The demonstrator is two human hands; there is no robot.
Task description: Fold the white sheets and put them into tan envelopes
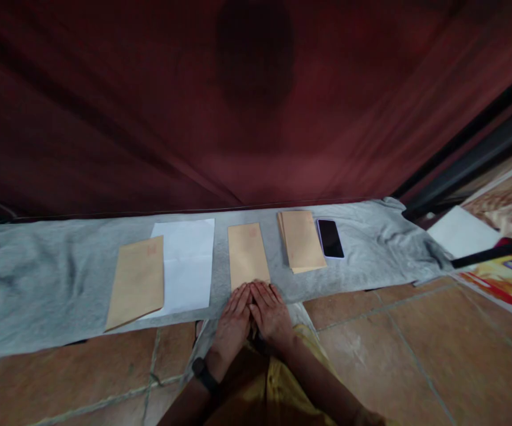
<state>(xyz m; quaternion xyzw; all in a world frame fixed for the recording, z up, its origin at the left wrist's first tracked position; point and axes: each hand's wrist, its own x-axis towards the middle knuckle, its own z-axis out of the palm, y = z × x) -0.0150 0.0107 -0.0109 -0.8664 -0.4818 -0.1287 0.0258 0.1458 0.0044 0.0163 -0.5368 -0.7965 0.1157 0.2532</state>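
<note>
Two lone envelopes [136, 281], one stack [303, 239], one phone [330, 238]; left hand [233, 316], right hand [272, 312] lie unclenched on middle envelope [246, 251].

Black phone [330, 238] beside an envelope stack [303, 241], white sheet [188, 260], grey cloth [38, 278], red curtain [149, 118], tiled floor [415, 355].

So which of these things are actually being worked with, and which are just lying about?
In use: middle flat brown paper envelope, touched by left hand and right hand; likely also the brown envelope stack, left brown envelope, white paper sheet.
Lying about: black smartphone, dark red curtain.
</note>
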